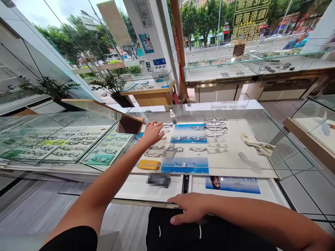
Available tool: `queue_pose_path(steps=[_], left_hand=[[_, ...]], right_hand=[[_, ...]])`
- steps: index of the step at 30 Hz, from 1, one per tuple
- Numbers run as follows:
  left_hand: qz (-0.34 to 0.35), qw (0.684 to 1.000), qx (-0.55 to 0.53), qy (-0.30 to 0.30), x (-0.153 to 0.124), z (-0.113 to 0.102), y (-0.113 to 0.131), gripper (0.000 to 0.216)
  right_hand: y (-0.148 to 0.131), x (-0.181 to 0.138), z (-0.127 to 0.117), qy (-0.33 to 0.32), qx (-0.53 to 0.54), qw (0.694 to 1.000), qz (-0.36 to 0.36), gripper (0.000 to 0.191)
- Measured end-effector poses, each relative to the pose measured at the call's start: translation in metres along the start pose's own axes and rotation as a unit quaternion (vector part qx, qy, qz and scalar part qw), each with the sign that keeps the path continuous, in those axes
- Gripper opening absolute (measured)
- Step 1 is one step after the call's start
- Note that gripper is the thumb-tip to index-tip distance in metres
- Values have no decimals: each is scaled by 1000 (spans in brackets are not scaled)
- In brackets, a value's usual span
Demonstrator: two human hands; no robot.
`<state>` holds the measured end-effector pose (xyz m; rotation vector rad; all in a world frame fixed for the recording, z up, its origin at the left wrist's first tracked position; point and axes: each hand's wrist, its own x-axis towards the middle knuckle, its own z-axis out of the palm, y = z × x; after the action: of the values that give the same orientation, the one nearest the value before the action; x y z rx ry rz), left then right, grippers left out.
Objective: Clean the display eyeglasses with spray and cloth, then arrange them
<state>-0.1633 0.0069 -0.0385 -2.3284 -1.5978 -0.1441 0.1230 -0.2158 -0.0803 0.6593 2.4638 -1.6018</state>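
My left hand (153, 133) reaches over the glass display case (248, 167), palm down with fingers stretched out. It hovers just right of a tilted wood-backed mirror or stand (129, 124) and left of a small white spray bottle (173, 117); contact with the glass I cannot tell. Below it lie rows of eyeglasses (175, 149). My right hand (192, 206) lies at the front edge of a pulled-out drawer (170, 191), thumb apart from the extended fingers; its underside is hidden. A blurred dark object (158, 180) sits in the drawer.
A crumpled beige cloth (258, 144) lies at the case's right side. Near the front are a yellow box (148, 165) and a blue printed mat (184, 165). A blue leaflet (232, 184) lies in the right drawer. More glass cases (222, 71) stand by the windows.
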Motion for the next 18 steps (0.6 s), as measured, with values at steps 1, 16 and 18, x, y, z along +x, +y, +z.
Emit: queue_pose_path(steps=[1,16,18], left_hand=[[-2,1000,11,-6,2,5,-2,44],[-31,999,2,22,-14,-11,5,58],[-33,998,-21,42,-26,-34,12,57]], right_hand=[[0,0,0,2,-1,1000,1,95],[-1,-3,-1,-4,-7,1000,1,96],[0,-3,-1,-5,-6,1000,2,96]])
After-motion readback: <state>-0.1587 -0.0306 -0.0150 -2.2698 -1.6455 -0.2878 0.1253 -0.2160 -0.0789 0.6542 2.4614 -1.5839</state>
